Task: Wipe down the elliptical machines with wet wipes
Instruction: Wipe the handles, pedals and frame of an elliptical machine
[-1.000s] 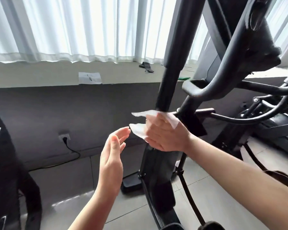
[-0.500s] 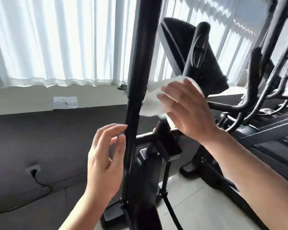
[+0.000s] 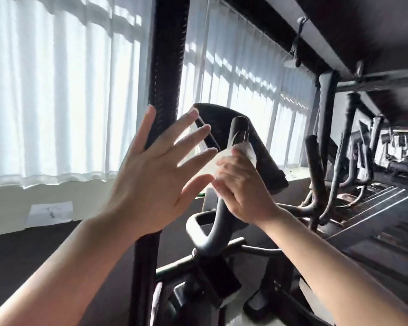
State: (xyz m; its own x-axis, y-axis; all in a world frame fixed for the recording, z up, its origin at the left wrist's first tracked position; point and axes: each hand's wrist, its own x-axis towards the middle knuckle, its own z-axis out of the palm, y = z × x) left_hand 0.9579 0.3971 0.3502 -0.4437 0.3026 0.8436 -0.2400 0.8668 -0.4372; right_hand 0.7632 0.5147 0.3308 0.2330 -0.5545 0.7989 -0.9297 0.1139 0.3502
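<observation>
White wet wipe (image 3: 224, 158) pinched by right hand (image 3: 243, 191); left hand (image 3: 156, 182) spread beside upright bar (image 3: 166, 67).

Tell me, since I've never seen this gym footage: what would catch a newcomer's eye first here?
The left hand first, raised mid-frame with fingers spread, in front of the tall black upright handlebar. Just right of it, the right hand holds a white wet wipe around the curved inner handle of the elliptical. Behind, bright white curtains fill the left and centre.
</observation>
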